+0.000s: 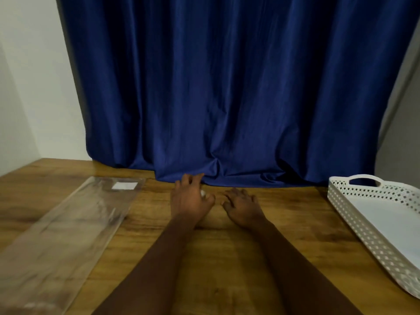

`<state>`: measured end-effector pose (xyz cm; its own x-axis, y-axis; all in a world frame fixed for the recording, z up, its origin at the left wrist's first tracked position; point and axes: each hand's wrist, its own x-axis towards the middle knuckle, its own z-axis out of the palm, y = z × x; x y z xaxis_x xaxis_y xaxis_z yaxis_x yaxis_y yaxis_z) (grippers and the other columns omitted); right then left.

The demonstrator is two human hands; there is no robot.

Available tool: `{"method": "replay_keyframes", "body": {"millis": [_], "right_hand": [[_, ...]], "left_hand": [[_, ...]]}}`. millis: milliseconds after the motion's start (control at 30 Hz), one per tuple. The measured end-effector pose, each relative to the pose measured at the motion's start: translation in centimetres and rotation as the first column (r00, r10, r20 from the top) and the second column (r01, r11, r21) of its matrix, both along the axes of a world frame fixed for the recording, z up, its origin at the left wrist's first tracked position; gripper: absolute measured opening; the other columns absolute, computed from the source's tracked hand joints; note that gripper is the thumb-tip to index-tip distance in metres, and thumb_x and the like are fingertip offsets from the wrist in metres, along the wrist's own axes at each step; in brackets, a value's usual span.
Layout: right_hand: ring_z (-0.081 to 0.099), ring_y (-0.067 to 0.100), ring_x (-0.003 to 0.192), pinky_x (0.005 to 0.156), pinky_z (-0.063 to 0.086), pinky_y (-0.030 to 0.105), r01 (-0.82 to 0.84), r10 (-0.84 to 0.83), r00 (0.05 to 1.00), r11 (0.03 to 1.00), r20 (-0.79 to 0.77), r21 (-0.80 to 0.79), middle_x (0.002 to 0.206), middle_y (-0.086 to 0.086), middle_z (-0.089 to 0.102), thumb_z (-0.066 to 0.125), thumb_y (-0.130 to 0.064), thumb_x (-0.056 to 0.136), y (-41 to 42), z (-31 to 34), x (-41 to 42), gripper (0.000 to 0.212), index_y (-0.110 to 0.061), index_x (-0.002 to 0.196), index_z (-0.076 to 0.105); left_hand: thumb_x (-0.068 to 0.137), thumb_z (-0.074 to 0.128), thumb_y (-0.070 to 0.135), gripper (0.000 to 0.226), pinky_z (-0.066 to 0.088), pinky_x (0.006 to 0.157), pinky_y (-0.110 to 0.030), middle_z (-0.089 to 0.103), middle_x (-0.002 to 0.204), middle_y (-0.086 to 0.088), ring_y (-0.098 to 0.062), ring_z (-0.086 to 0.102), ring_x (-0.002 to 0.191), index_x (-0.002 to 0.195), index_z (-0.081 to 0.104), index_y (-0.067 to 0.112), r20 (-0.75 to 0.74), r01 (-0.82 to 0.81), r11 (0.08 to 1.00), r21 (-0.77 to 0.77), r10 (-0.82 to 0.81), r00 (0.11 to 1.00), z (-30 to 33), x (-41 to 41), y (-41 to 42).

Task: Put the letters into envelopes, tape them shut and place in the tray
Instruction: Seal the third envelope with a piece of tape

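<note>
Head view: both hands out over tabletop [204,258] centre, near blue curtain [227,87] hem. Left hand [189,197] fingers loosely curled, small white bit at thumb side, too small to tell what or whether held. Right hand [242,206] fingers spread, relaxed, holds nothing. No letters or envelopes identifiable. Clear plastic sleeve [68,226] lies left of left hand, long axis running near-left to far-centre; left hand nearer. White tray [354,214] far right, well apart; right hand nearer.

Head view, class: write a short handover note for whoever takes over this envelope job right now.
Left hand: fingers curled over a small white object; what it is, cannot tell.
Right hand: open, fingers spread near the table.
White tray: on the right, nothing visible inside.
Clear plastic sleeve: flat on the left.
No letters or envelopes plainly visible.
Done: nothing visible. Left: fill, tape, tray.
</note>
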<state>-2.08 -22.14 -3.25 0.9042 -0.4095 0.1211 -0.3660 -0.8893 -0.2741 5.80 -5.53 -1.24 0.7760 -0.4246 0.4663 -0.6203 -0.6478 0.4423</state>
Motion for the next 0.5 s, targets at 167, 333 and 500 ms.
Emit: {"method": "replay_keyframes", "body": {"millis": [167,333,500], "right_hand": [[0.013,0.028,0.154,0.122,0.009,0.055,0.001,-0.001,1.000,1.000,-0.022,-0.007,0.167,0.003,0.020,0.031,-0.053,0.103,-0.1,0.2,-0.2,0.056,-0.032,0.154,0.033],[0.018,0.029,0.152,0.121,0.012,0.054,-0.014,0.013,1.000,1.000,-0.013,-0.017,0.166,0.002,0.024,0.032,-0.054,0.101,-0.3,0.0,-0.4,0.056,-0.034,0.153,0.034],[0.023,0.027,0.150,0.119,0.018,0.052,-0.010,0.010,1.000,0.999,-0.013,-0.050,0.164,0.000,0.027,0.031,-0.054,0.101,-0.4,0.0,-0.4,0.055,-0.035,0.153,0.035]], "left_hand": [[0.085,0.065,0.057,0.040,0.046,0.094,-0.039,0.069,0.120,0.005,-0.025,0.057,0.115,0.120,0.066,0.039,-0.108,-0.054,0.997,0.052,0.060,0.992,-1.1,0.5,0.3],[0.078,0.079,0.040,0.012,0.061,0.083,-0.040,0.075,0.086,0.011,-0.009,0.071,0.085,0.084,0.071,0.034,-0.347,0.063,0.935,-0.350,-0.192,0.918,0.5,-1.6,2.9],[0.075,0.068,0.051,0.033,0.056,0.084,-0.031,0.075,0.090,0.011,-0.014,0.073,0.093,0.101,0.071,0.031,-0.247,-0.009,0.963,-0.268,-0.060,0.967,3.9,0.5,9.6]]}}
